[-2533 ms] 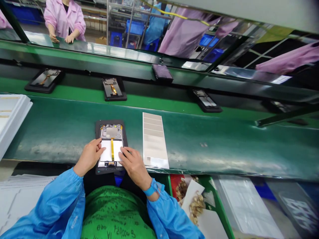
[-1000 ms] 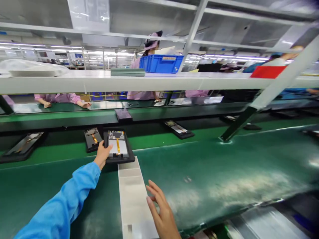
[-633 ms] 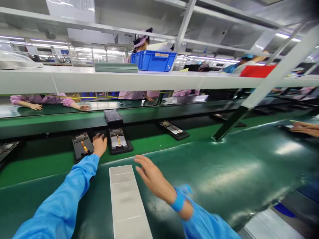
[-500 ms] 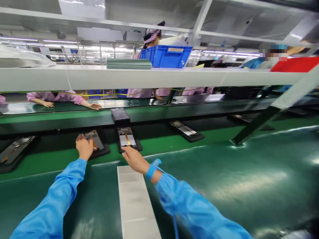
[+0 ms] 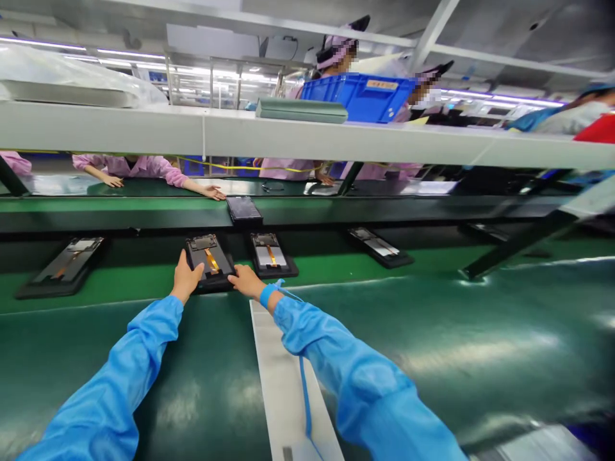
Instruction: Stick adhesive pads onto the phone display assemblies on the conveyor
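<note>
Gleaming green bench (image 5: 456, 339), white shelf (image 5: 158, 128) beyond

Right, here's the green workbench (image 5: 413, 333), a pale label sheet (image 5: 281, 378) lying flat on it. Just beyond, the green conveyor belt (image 5: 321, 267) carries black trays (image 5: 291, 266) bearing opened tablets (image 5: 271, 255). And above, the white shelf (image 5: 346, 139) holds a blue crate (image 5: 355, 97), a grey-green block (image 5: 302, 110) just beside it, and plastic wrapping (image 5: 96, 73) at left.

device (image 5: 210, 261), lower right corner: behind right grip (image 5: 233, 275) | bin tag (image 5: 382, 84): unreadably small | red item (image 5: 598, 130): cut off right
</note>
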{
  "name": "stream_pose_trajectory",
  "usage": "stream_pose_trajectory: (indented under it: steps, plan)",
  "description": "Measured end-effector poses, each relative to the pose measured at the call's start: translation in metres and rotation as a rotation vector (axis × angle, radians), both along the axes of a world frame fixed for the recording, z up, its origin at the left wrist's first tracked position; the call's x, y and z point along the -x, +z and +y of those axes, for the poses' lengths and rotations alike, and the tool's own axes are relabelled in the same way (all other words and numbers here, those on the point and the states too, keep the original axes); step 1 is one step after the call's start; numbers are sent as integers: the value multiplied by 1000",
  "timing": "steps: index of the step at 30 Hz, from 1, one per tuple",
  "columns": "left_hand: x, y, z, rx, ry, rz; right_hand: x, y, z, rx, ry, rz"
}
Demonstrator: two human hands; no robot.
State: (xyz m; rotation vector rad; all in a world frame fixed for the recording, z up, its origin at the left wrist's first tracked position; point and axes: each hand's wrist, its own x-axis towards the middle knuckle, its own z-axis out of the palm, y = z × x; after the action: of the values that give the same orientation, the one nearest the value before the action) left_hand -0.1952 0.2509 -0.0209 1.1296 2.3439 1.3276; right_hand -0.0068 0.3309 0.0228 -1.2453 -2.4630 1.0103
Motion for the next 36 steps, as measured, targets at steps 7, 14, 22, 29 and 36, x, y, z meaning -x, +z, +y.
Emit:
stream_pose_trajectory:
  steps: [7,14,22,29,36]
  plan:
    - [-60,28,-197,-157,-67,-5,-107,23,-186,95,186,118]
    - [-104,-16,-317,34,39,-23,-161,-10,-322,323,163,179]
    - [-138,-7,-330,-122,-113,454,-348,43,-334,41,-360,269]
    - [-208,-7,-267,-46,-910,644,-269,-31,-292,-236,-214,325]
    - [-221,-18,-271,63,-956,768,-221,-63,-275,-360,-65,172]
